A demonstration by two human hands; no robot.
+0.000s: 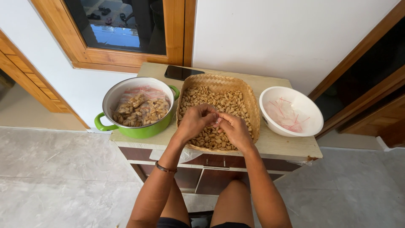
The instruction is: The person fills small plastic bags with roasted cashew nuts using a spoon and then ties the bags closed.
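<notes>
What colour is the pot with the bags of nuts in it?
The pot is bright green outside and white inside, seen in the head view.

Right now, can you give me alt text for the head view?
Both hands, left and right, meet over a woven tray of peanuts, pinching a small clear bag. A green pot of filled bags stands left, a white bowl of empty bags right.

Crowded across mid-frame: green pot (137, 107) left, woven tray (249, 99) centre, white bowl (291, 110) right, phone (181, 72) behind. Open only along near table edge (291, 147).
</notes>
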